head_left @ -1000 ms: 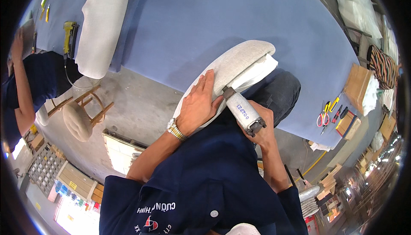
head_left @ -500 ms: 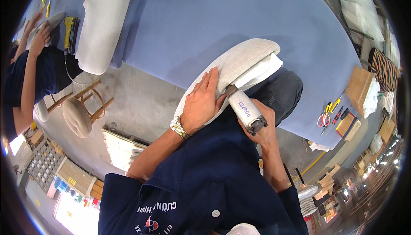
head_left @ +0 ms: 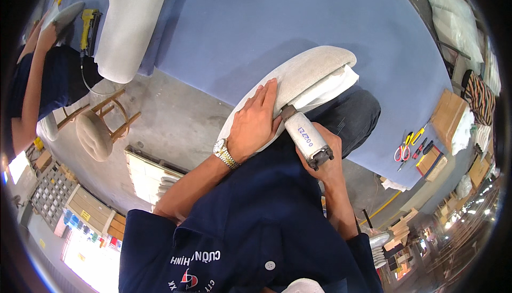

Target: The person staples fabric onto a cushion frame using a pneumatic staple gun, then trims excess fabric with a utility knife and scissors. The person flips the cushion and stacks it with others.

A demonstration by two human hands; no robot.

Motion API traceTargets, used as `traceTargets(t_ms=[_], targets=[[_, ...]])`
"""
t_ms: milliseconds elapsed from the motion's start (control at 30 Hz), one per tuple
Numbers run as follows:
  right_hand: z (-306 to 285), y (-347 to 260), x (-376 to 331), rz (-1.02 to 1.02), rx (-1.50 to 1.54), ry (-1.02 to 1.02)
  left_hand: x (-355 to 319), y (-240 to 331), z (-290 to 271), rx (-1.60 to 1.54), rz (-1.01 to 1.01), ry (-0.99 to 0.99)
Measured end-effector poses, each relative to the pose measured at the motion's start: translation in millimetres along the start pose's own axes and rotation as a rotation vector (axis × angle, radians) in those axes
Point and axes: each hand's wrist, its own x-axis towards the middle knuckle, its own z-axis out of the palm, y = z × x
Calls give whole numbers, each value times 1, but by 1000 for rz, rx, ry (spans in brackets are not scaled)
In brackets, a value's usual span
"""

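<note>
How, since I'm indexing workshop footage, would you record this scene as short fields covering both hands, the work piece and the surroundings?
left hand: fingers extended, laid on the pale padded piece
right hand: closed around a grey-white handheld tool
tool nose: dark, close to the white fabric along the padded piece's edge; contact unclear
work surface: blue
left side: long pale padded piece, yellow tool, co-worker
floor: wooden chair with padded seat
</note>
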Motion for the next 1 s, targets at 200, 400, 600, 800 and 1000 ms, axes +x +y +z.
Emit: traceTargets(t_ms=[200, 400, 600, 800, 1000], targets=[[6, 0, -11, -59, -20, 27, -4, 0, -6, 23, 21, -2], [-3, -3, -10, -25, -29, -74, -3, 2, -8, 37, -47, -71], [-2, -6, -4, 21, 0, -93, -4, -3, 0, 48, 60, 26], [10, -3, -3, -38, 16, 10, -2, 4, -9, 67, -9, -31], [8, -1, -13, -50, -54, -44, -6, -8, 2, 41, 47, 72]])
